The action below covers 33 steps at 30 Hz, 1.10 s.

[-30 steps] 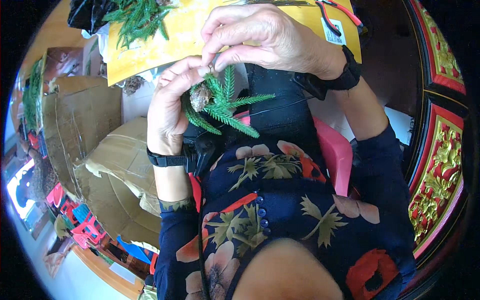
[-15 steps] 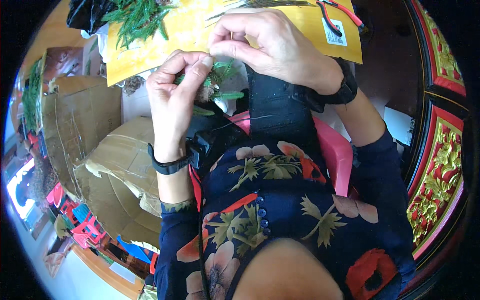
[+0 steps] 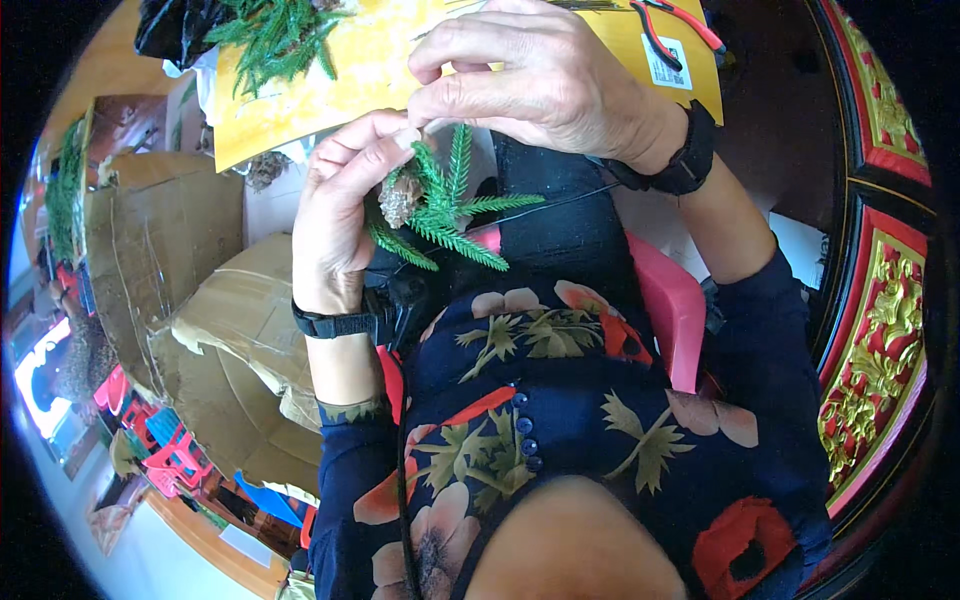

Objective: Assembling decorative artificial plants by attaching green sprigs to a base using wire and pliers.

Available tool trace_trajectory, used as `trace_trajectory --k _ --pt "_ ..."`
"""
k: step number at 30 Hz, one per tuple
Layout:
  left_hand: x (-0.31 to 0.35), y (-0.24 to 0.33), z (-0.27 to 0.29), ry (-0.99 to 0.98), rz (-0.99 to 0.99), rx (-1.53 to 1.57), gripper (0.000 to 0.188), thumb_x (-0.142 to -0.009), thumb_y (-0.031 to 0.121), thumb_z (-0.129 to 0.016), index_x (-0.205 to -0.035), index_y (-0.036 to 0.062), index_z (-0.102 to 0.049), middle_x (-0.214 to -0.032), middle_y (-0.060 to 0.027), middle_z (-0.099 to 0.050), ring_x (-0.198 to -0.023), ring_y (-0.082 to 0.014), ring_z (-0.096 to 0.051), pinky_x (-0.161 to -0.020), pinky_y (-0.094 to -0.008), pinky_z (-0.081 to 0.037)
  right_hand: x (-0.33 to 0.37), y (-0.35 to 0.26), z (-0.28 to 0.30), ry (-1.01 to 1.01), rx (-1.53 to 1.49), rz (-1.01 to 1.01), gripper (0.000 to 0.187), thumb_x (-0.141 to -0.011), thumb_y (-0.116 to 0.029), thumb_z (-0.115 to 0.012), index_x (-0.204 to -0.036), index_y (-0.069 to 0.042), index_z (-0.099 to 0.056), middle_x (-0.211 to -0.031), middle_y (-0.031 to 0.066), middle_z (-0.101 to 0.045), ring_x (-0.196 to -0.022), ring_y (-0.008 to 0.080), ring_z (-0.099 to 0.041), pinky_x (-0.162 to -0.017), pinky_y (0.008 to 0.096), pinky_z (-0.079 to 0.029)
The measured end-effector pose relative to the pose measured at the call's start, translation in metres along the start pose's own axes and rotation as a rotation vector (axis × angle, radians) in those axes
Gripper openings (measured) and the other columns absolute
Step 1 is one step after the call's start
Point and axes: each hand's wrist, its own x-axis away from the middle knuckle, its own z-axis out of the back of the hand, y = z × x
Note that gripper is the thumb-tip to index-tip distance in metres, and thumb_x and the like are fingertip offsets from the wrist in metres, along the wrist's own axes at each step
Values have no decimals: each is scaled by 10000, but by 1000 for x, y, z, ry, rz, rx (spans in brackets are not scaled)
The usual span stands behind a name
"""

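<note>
An artificial pine sprig (image 3: 450, 238) with green needled branches hangs below my left hand (image 3: 335, 195), its top pinched between thumb and fingertips. A brown pine cone (image 3: 401, 198) sits among its branches, close to my left palm. My right hand (image 3: 550, 85) has its thumb and fingers pressed together just above the left fingertips, at the top of the sprig; what it pinches is hidden. A thin dark wire (image 3: 585, 193) stretches out to the right beyond the sprig, below my right wrist.
Across the front lies a yellow board (image 3: 245, 140) bearing more pine sprigs (image 3: 275, 45), a bundle of thin wires (image 3: 590, 5) and red-and-black pliers (image 3: 660, 40). An open cardboard box (image 3: 165, 235) stands at left. Beneath me is a pink chair (image 3: 675, 310); a carved gold-and-red panel (image 3: 885, 340) stands at right.
The sprig has turned, so its branches now spread downward and right with the cone in plain view. My right hand has shifted slightly up and turned, staying close to my left fingertips.
</note>
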Motion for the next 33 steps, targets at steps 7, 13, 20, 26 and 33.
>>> trace_trajectory --k 7,13,20,26,33 --pt "1 -2 -14 186 -327 -705 82 -807 59 -654 -837 -18 -652 -719 -5 -581 -629 -59 -501 -594 -204 -396 15 -3 -25 153 -73 -112 114 -832 -154 -619 -829 -40 -614 -689 63 -577 -595 181 -548 -578 285 -436" --pt "-3 -8 -23 258 -429 -915 93 -810 51 -659 -830 -38 -646 -678 -8 -528 -603 -56 -474 -562 -215 -388 32 -11 -30 85 -503 -717 147 -823 -173 -643 -864 -33 -632 -685 65 -587 -595 167 -558 -593 259 -442" --pt "-5 -10 -21 324 -324 -754 85 -820 49 -649 -825 -35 -646 -700 1 -533 -636 -59 -471 -576 -209 -377 92 24 18 361 50 -949 238 -821 -248 -649 -937 -40 -656 -793 108 -627 -712 227 -594 -688 291 -471" --pt "-8 -19 -13 307 -321 -535 76 -829 57 -644 -821 -18 -650 -728 22 -542 -675 -44 -456 -637 -190 -354 139 33 32 227 713 -1161 479 -770 -421 -671 -1074 -53 -622 -1126 145 -581 -1063 318 -514 -880 398 -419" --pt "-8 -17 -14 292 -247 -432 86 -843 89 -642 -829 5 -657 -751 26 -573 -688 -37 -462 -652 -184 -357 132 30 36 103 549 -1267 656 -730 -486 -668 -1226 -83 -519 -1213 153 -514 -1121 361 -455 -930 442 -383"
